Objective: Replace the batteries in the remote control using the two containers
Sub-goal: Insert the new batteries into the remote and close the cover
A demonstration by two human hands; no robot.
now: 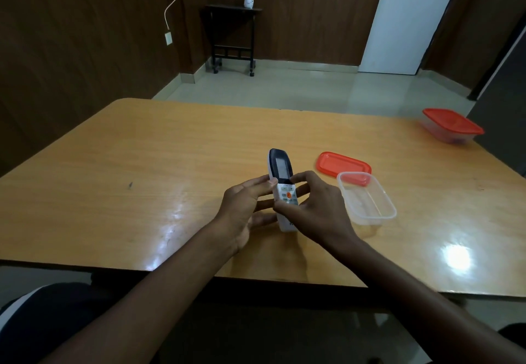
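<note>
Fingers (263, 185) of both hands pinch the remote (282, 190) face-up; flip it over, then thumb the battery cover off

White remote (281, 181) upright; open container (367, 200) beside red lid (343, 164).

wood table (142, 164), side table (232, 33) w/ pot (248, 2), door (410, 19)

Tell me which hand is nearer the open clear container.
Right. The right hand holds the remote just left of the open clear container; the left hand grips it farther left.
</note>
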